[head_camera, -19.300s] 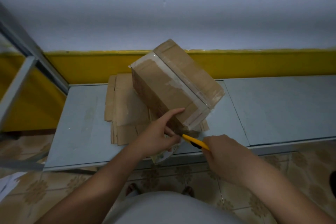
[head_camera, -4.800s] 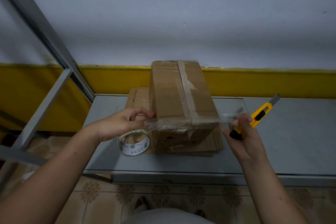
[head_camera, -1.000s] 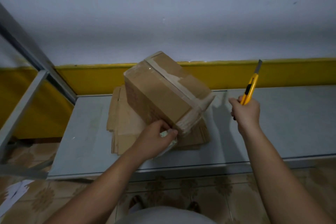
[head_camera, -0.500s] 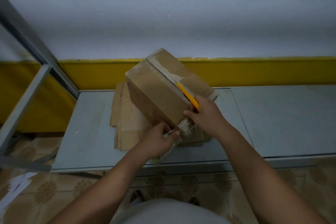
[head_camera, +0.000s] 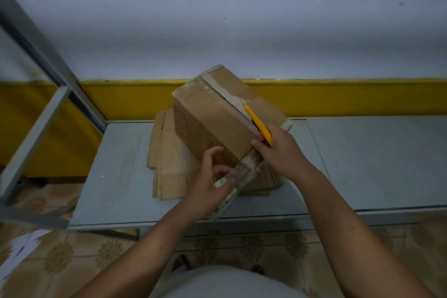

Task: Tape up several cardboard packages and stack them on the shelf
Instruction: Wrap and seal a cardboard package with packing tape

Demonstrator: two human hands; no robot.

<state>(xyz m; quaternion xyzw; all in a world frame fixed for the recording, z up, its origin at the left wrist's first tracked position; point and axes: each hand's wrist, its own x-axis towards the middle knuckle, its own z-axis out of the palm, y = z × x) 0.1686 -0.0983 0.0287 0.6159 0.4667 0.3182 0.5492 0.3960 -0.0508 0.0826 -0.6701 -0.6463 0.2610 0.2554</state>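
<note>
Knife (head_camera: pixel 257 126) gripped in right hand (head_camera: pixel 280 152) is lying on box (head_camera: pixel 212 113) just above left hand (head_camera: pixel 211 179) pinching tape (head_camera: pixel 239 173); slip risking cut

Dim, flat indoor light with soft shadows (wide-angle bending at the edges), slight blur throughout and no glare.

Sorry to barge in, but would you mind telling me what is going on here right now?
A person is taping up a cardboard box, which sits at an angle on a stack of flattened cardboard on a grey shelf. The left hand holds the tape roll at the box's near lower corner, where clear tape meets the box. The right hand grips a yellow knife that lies along the taped seam on top.
</note>
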